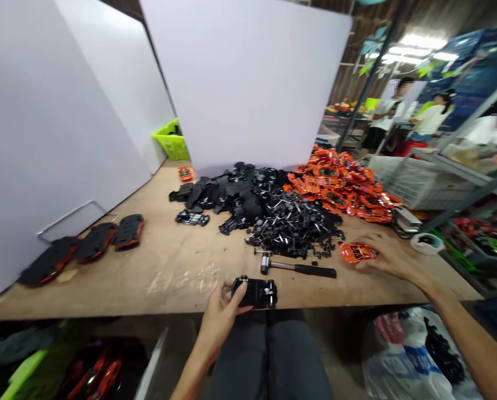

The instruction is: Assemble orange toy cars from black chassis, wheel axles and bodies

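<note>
My left hand grips a black toy car chassis by its left end, over the table's front edge. The chassis lies level, with wheels and a silvery axle part showing. At the right, my right hand has its fingers around the rear end of an orange toy car body, low over the table; the fingers are somewhat blurred. Between the hands lies a small hammer with a black handle. Behind it spreads a heap of wheel axles, next to a pile of black chassis.
A heap of orange car bodies fills the back right, near a roll of tape. Several assembled cars lie upside down at the left. White panels and a lime basket stand behind. Other people are farther off.
</note>
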Motion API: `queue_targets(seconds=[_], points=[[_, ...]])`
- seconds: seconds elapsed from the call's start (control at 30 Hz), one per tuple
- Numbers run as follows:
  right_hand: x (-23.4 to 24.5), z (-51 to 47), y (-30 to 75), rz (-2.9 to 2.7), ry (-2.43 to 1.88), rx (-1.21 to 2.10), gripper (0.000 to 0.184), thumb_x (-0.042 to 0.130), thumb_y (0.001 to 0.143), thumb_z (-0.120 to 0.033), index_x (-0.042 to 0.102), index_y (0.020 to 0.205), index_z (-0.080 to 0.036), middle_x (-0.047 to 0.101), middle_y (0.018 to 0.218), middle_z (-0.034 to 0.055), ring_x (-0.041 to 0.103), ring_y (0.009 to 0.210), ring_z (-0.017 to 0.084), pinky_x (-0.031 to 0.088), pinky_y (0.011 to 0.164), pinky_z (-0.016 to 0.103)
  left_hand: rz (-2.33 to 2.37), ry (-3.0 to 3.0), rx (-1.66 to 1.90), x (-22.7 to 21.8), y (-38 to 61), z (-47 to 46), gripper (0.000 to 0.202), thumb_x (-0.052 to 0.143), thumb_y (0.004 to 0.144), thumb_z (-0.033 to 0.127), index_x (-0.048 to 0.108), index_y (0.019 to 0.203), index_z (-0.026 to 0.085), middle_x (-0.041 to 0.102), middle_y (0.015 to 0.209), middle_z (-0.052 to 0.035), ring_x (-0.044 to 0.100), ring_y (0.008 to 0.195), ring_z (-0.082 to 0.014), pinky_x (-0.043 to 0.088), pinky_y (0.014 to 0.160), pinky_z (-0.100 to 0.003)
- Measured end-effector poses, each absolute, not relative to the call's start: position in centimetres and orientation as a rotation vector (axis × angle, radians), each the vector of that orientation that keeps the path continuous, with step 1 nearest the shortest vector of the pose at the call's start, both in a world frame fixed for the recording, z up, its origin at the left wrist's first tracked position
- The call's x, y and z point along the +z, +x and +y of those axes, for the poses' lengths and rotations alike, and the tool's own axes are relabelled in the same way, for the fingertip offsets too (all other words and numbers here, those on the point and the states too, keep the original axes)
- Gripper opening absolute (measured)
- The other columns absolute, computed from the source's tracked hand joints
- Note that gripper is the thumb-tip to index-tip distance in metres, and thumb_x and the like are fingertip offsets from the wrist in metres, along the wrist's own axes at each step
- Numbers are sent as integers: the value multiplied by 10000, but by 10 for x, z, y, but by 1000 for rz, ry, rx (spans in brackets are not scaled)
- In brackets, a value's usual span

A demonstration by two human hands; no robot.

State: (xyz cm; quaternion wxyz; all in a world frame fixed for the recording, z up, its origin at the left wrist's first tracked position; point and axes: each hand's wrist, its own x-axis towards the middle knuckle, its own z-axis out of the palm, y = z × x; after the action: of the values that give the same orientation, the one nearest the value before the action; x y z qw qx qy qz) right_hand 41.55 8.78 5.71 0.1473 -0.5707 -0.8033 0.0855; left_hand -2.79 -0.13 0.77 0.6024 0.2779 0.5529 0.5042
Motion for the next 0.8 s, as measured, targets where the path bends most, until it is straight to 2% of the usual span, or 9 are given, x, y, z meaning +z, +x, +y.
queue_targets(seconds=[0.1, 0.2, 0.27, 0.37, 0.5, 0.6, 0.7, 0.8], points=[[51, 60, 332, -2177, -1461, 363, 522, 817, 808, -563, 695, 1226, -274, 729, 1247, 108, 701, 1114, 335, 564, 998, 509, 1260, 585, 1154, 8, -33, -2, 588, 894, 677, 615, 614, 943, 171, 722, 833, -20, 743, 810, -198, 687, 793, -411], [43, 35, 232, -2253, -1199, 675, 545, 826, 841, -494, 628, 1288, -254, 714, 1235, 89, 716, 1051, 271, 597, 915, 401, 1240, 549, 1118, 6, -37, -1, 614, 727, 810, 721, 650, 1023, 151, 769, 871, -75, 765, 773, -217, 680, 799, -424], [38, 30, 184, -2301, -1082, 728, 486, 817, 865, -418, 619, 1268, -233, 715, 1179, 87, 709, 1022, 259, 593, 901, 389, 1198, 538, 1089, 4, -40, 0, 654, 658, 840, 761, 659, 1057, 144, 788, 907, -108, 782, 801, -250, 675, 787, -432], [29, 35, 153, -2399, -1043, 660, 473, 797, 881, -310, 603, 1301, -211, 700, 1173, 107, 692, 1041, 283, 585, 920, 436, 1163, 572, 1078, 3, -41, 0, 617, 687, 831, 739, 646, 1027, 155, 790, 926, -108, 785, 847, -264, 667, 759, -409], [24, 41, 154, -2482, -1041, 616, 519, 793, 884, -287, 582, 1355, -231, 666, 1232, 123, 675, 1097, 304, 589, 939, 461, 1171, 645, 1111, 1, -39, 0, 559, 870, 710, 608, 550, 901, 191, 765, 852, -46, 763, 819, -221, 656, 722, -346], [23, 42, 156, -2541, -1013, 622, 501, 768, 917, -328, 563, 1366, -241, 667, 1219, 122, 663, 1090, 309, 590, 926, 472, 1130, 630, 1122, -2, -38, 0, 573, 886, 690, 594, 503, 873, 209, 753, 815, -32, 751, 779, -208, 649, 703, -339], [17, 39, 154, -2632, -1025, 519, 465, 701, 967, -398, 548, 1370, -225, 663, 1223, 143, 643, 1101, 342, 575, 939, 530, 1111, 606, 1120, -5, -39, -1, 563, 886, 696, 580, 501, 867, 207, 758, 829, -44, 751, 777, -213, 643, 705, -348], [5, 34, 149, -2662, -1043, 350, 551, 679, 964, -503, 526, 1407, -212, 641, 1278, 182, 619, 1160, 389, 545, 980, 584, 1131, 580, 1135, -8, -36, -1, 548, 882, 704, 571, 502, 858, 207, 754, 804, -41, 747, 742, -207, 624, 689, -328]])
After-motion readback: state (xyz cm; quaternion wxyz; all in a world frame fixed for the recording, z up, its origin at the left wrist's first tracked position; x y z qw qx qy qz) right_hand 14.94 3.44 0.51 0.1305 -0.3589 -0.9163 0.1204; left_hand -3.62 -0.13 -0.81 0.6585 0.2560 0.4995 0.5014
